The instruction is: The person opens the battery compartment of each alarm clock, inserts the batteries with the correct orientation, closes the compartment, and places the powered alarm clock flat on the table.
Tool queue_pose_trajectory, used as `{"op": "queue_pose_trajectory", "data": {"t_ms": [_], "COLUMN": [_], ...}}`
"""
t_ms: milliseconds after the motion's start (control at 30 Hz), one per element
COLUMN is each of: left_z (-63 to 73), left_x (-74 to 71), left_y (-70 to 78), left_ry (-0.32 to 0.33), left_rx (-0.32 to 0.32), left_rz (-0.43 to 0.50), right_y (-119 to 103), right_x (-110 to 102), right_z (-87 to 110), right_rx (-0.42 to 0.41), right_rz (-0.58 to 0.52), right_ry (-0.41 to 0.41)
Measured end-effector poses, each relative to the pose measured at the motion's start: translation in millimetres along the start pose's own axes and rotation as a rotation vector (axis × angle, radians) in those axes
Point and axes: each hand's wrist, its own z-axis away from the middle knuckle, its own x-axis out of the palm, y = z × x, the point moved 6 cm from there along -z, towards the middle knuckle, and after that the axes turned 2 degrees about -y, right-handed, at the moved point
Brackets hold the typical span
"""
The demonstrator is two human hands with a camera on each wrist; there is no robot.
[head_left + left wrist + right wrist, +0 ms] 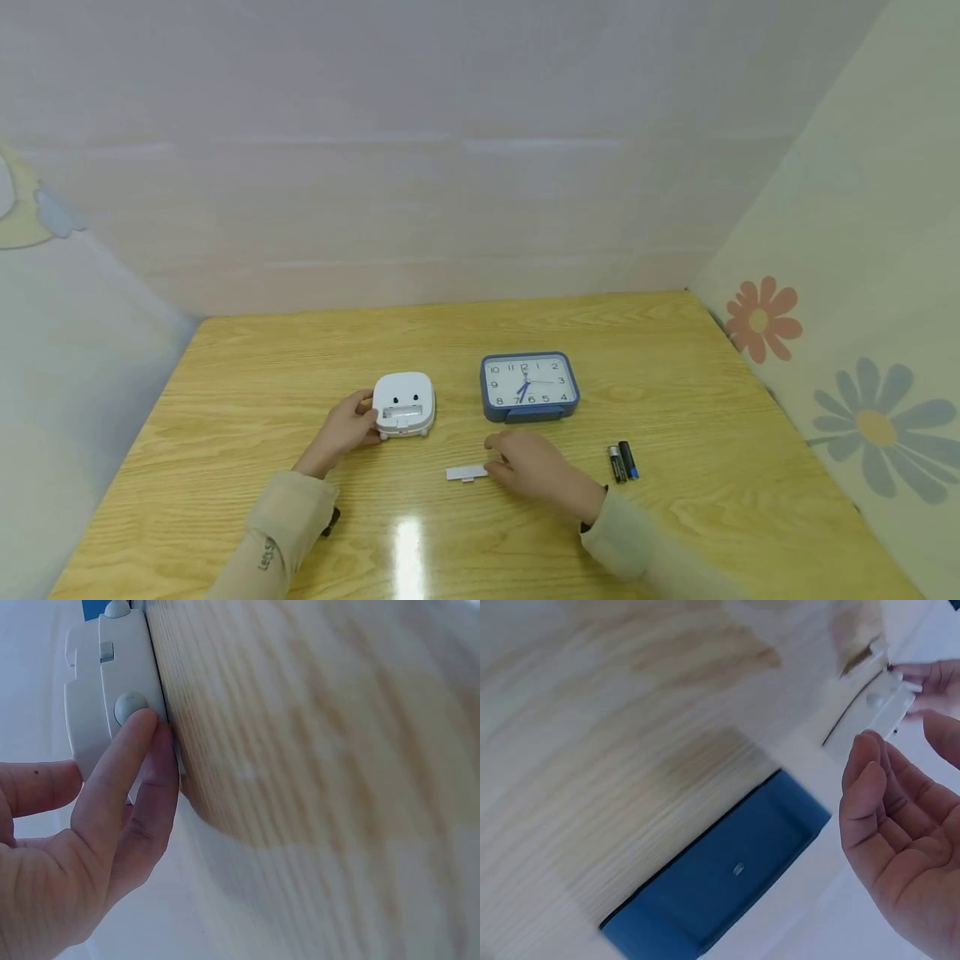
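Note:
My left hand (350, 429) grips the left side of a small white clock (405, 387), which lies back up with two black knobs and an uncovered battery slot. In the left wrist view, the thumb is on one face of the clock (112, 682) and the fingers (139, 739) are by its rounded foot. A thin white battery cover (467, 472) with a small tab lies on the table in front of it. My right hand (536, 467) is right at the cover's right end, its fingers loosely bent and the thumb apart from them, with nothing between.
Behind my right hand a blue alarm clock (529, 387) lies with its dial up. Two batteries (617, 464) lie side by side to the right on the wooden table (262, 358). Printed cloth walls (862, 275) stand around the table.

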Motion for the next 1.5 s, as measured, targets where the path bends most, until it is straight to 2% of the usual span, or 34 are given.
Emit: {"op": "queue_pose_trajectory", "data": {"t_ms": [400, 533, 800, 1167, 1500], "left_z": [-0.8, -0.1, -1.5, -3.2, -1.9], "left_x": [-0.3, 1.3, 0.9, 0.6, 0.2], "left_y": [-1.6, -0.7, -3.0, -3.4, -2.5], "left_ry": [0.002, 0.0, 0.0, -0.009, -0.005], "left_rx": [-0.006, -0.006, -0.014, -0.019, -0.016], "left_rz": [0.015, 0.022, 0.016, 0.024, 0.022], "right_y": [33, 40, 55, 80, 104], "right_x": [-16, -25, -39, -64, -92], "right_z": [18.5, 27.2, 45.6, 68.2, 92.0], "right_rx": [0.054, 0.063, 0.149, 0.161, 0.257], "right_rz": [-0.052, -0.032, -0.02, 0.059, 0.079], "right_ry": [0.047, 0.079, 0.091, 0.138, 0.198]}}
